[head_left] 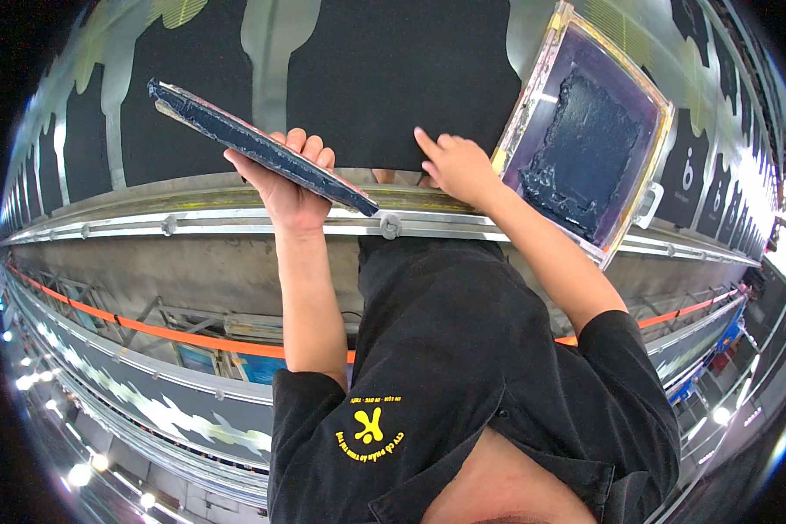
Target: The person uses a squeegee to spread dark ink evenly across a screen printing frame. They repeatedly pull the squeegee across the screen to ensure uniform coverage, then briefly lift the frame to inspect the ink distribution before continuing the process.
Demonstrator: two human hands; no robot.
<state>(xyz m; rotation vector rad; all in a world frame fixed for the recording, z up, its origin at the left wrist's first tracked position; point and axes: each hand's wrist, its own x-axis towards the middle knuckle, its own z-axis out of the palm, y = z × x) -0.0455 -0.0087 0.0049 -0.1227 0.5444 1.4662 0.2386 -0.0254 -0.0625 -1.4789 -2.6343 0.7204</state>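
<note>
My left hand [295,188] is closed around a long squeegee [262,150], which tilts down to the right and is coated with thick dark blue ink. Its lower end hangs over the table's metal rail. My right hand [461,168] holds nothing; the index finger stretches out and the other fingers bend a little. It hovers over or touches the near edge of a black fabric panel [393,83]; I cannot tell which. Beside my right forearm lies a screen printing frame [664,144], tilted, with a broad patch of dark ink [581,144] on its mesh.
A metal rail [236,223] with round knobs runs along the table's near edge. More black fabric panels [175,87] lie in a row, with pale strips of table between them. Behind me are an orange band [175,332] and another long printing table [192,410].
</note>
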